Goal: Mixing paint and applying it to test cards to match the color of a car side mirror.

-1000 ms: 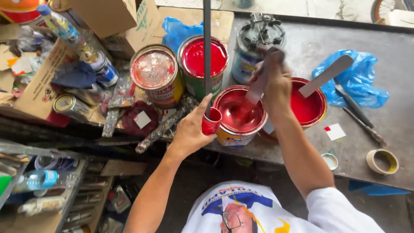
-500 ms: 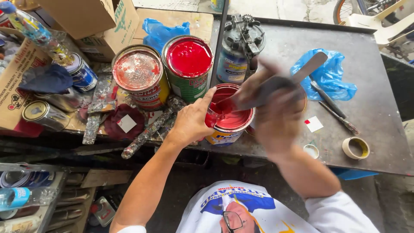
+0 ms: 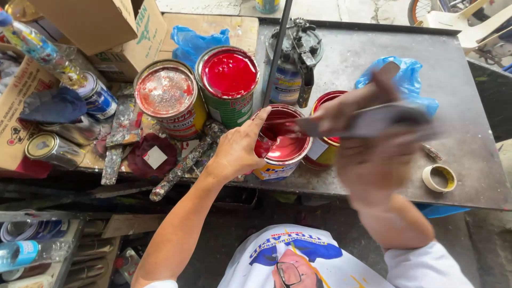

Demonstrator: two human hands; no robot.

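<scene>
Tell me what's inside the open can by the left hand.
The open can holds glossy red paint, and its inner wall is coated red too. The left hand covers its near-left rim, where something small and red is only partly visible. How deep the paint goes cannot be seen.

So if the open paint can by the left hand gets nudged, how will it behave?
The open paint can holds red paint well up its sides, so it is probably heavy and slides rather than tips. Lidless, it could slosh. The left hand steadies its rim, which looks paint-smeared and likely slippery.

Grey metal table [image 3: 373, 58]: red paint cans [image 3: 229, 80], tape roll [image 3: 440, 177], blue bag [image 3: 410, 80], possibly brush [image 3: 433, 153].
</scene>
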